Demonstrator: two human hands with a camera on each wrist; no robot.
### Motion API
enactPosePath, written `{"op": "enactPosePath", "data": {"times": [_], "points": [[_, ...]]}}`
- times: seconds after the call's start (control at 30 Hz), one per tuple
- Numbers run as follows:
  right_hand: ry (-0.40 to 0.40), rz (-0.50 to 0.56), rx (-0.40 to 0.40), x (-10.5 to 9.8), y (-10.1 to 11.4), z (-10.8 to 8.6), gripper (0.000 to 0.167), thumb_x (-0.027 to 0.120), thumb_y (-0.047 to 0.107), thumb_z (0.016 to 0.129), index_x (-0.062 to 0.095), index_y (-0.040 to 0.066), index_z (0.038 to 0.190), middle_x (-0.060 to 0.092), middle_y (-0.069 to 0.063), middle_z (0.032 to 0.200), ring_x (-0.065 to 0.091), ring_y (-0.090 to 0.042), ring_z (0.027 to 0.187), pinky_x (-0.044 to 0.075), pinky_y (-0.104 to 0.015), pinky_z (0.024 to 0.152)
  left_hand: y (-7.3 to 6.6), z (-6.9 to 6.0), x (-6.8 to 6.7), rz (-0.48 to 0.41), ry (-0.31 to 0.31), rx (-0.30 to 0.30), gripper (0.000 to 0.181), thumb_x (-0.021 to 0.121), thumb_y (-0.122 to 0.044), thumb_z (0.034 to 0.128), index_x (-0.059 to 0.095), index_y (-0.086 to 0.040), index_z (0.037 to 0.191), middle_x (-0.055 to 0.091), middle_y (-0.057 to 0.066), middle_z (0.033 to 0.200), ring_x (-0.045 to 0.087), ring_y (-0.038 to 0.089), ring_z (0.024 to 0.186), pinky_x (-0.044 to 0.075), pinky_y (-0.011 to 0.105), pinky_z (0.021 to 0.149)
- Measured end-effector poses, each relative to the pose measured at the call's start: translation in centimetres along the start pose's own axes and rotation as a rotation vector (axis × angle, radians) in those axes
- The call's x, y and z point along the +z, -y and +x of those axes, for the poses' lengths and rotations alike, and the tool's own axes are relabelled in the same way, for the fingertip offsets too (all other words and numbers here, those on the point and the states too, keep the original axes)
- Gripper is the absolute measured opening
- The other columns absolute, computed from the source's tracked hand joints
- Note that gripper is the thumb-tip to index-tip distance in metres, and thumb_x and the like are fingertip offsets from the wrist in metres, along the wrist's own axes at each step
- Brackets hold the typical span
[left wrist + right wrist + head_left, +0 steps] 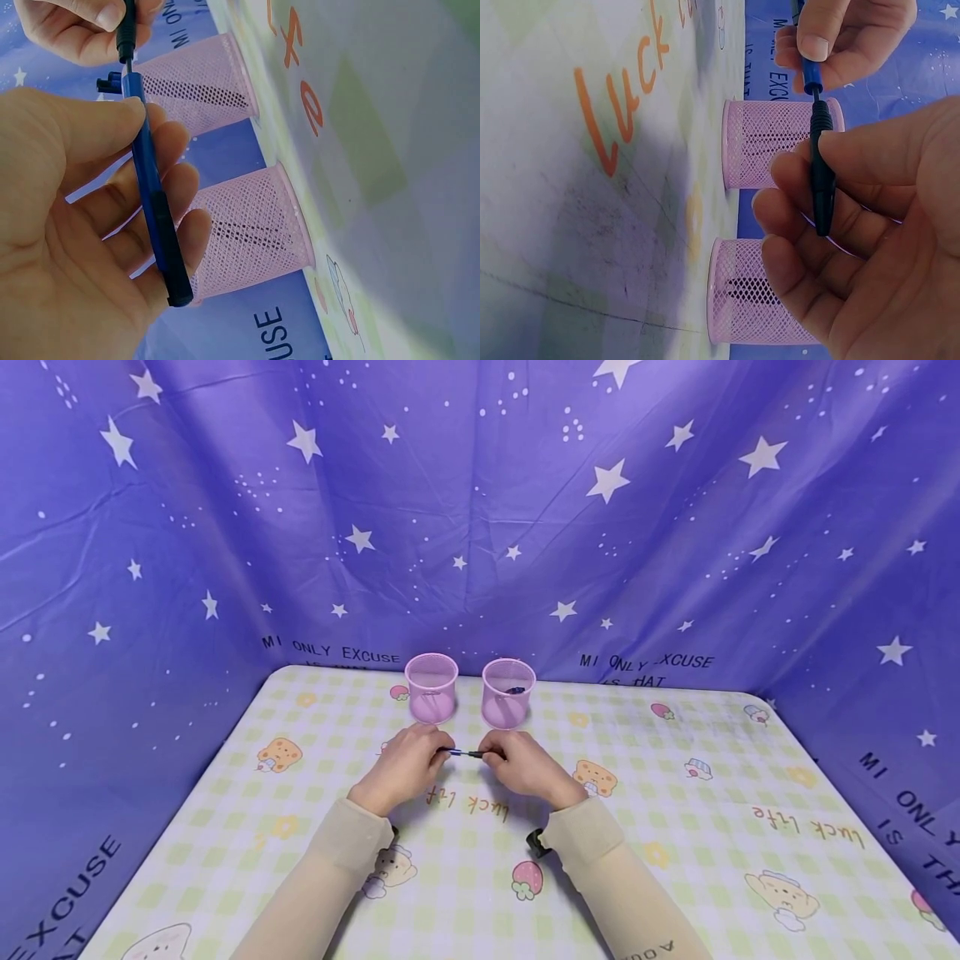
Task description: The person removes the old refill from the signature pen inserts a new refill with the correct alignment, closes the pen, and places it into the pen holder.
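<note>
aligning two pen parts end to end over the table (697, 835), on the near side of the left cup (431, 708) and the right cup (504, 712). the blue barrel (152, 191) is gripped by the left hand (405, 767), pressed by the thumb against the fingers; the black tip (823, 176) is pinched by the right hand (531, 768) between thumb and fingers. the thin rod (129, 66) is bared in the gap between the parts; whether these are being joined or parted cannot be told. in either case, it is judged, barrel, rod and tip should be kept on one straight line, since the rod could be bent by a tilt of either wrist. force is best applied along that line, gently, and a twist is best added only if a thread is felt. the barrel should be held steady while the tip is worked, and both grips should be kept near the gap, where wobble is likely to be least. knocks to the upright cups are to be avoided
</note>
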State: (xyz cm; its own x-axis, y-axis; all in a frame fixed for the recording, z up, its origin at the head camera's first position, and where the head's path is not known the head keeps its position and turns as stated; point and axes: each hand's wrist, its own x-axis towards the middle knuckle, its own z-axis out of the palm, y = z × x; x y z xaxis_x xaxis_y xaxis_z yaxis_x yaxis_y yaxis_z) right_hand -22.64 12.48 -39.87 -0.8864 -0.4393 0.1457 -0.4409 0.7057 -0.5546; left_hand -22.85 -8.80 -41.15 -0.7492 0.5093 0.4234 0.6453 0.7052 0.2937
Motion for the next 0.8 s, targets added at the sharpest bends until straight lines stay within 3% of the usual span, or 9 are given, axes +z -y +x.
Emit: {"op": "enactPosePath", "data": {"times": [0.43,0.8], "points": [[-0.001,0.002,0.014,-0.06,-0.07,-0.09,0.01,0.058,0.005,0.09,0.067,0.008,0.09,0.062,0.004,0.082,0.053,-0.013,0.072,0.046,-0.033,0.075,0.38,-0.05,-0.25,0.007,-0.01,0.006,0.009,0.069,-0.004,0.0829,0.07,-0.011,0.088,0.062,-0.002,0.082,0.059,0.019,0.082,0.048,0.036,0.078],[0.006,0.0,0.029,-0.14,-0.29,-0.1,0.011,0.057,0.006,0.091,0.067,0.009,0.091,0.062,0.003,0.082,0.054,-0.013,0.075,0.046,-0.034,0.077,0.81,0.0,-0.96,0.017,0.02,-0.039,0.014,0.068,0.0,0.0809,0.071,-0.012,0.089,0.064,-0.002,0.083,0.06,0.02,0.083,0.048,0.038,0.079]]}}
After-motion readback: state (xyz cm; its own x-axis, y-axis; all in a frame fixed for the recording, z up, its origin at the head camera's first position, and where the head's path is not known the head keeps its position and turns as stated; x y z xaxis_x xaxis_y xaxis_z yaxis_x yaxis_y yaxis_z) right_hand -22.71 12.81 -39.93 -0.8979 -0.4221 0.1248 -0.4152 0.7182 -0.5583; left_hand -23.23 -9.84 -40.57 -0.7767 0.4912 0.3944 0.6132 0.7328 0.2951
